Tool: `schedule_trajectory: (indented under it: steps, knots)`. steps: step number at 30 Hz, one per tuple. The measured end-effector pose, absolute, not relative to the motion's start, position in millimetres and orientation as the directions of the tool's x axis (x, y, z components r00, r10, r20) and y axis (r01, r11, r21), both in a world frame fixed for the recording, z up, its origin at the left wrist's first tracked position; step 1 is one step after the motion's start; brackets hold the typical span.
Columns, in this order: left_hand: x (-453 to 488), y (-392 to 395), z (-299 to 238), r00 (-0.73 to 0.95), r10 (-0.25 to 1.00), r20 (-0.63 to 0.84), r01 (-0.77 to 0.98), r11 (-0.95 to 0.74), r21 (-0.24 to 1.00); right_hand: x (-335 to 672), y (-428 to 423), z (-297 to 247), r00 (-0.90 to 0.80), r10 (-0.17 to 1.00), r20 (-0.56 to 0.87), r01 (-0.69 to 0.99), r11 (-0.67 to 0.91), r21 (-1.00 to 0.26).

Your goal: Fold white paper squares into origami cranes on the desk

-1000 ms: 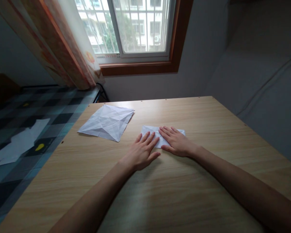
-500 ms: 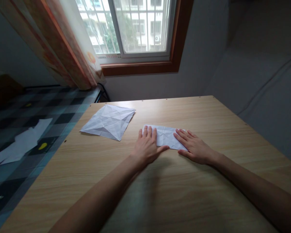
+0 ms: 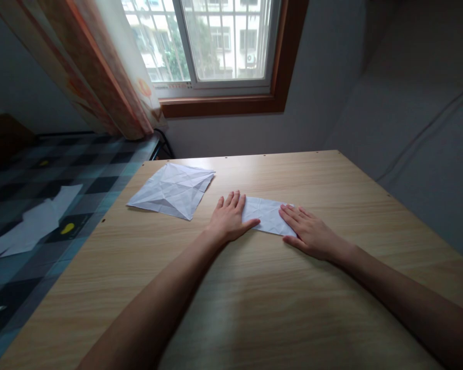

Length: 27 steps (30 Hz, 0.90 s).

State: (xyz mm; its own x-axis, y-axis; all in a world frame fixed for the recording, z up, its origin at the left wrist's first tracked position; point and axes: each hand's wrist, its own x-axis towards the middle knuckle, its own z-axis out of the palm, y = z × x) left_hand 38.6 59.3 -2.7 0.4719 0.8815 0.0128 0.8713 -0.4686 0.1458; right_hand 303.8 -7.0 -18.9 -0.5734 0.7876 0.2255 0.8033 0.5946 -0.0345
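A folded white paper (image 3: pixel 266 214) lies flat near the middle of the wooden table (image 3: pixel 254 298). My left hand (image 3: pixel 229 220) rests flat on its left end, fingers stretched out and together. On the paper's right end my right hand (image 3: pixel 310 234) lies flat too, fingers extended. Neither hand grips anything. A second, creased white sheet (image 3: pixel 172 189) lies unfolded on the table to the left, apart from both hands.
The table's left edge borders a bed with a checked cover (image 3: pixel 42 205), where loose white papers (image 3: pixel 31 221) lie. A window (image 3: pixel 216 41) and an orange curtain (image 3: pixel 96 72) are beyond the far edge. A grey wall runs along the right.
Both hands slid apart along the folded paper, the left toward its left end and the right toward its right end, baring the middle of it.
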Motion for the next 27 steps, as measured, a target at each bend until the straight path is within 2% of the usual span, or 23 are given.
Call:
schedule_trajectory:
  steps: [4,6,8,11,14,17,20,27]
  knots:
    - [35,58,1,0.525,0.848,0.071,0.843,-0.53,0.097,299,-21,-14,-0.633,0.691,0.349,0.748,0.662,0.045]
    - [37,50,6,0.63,0.761,0.156,0.765,-0.642,0.044,294,-26,-11,-0.695,0.61,0.38,0.687,0.719,0.102]
    - [42,38,10,0.745,0.623,0.239,0.642,-0.767,-0.002,286,-31,-8,-0.734,0.563,0.381,0.647,0.75,0.139]
    - [51,18,12,0.841,0.484,0.242,0.5,-0.866,-0.002,270,-36,-2,-0.736,0.569,0.367,0.65,0.745,0.15]
    - [55,6,7,0.862,0.446,0.243,0.472,-0.88,-0.06,253,-41,1,-0.724,0.547,0.419,0.655,0.737,0.169]
    - [48,4,1,0.873,0.417,0.252,0.455,-0.882,-0.12,245,-43,0,-0.69,0.521,0.503,0.635,0.768,0.076]
    - [34,7,-1,0.861,0.415,0.293,0.46,-0.882,-0.102,250,-39,-4,-0.611,0.602,0.514,0.652,0.751,-0.104]
    - [23,13,2,0.763,0.522,0.381,0.503,-0.85,0.157,275,-30,-11,-0.463,0.755,0.465,0.714,0.628,-0.309]
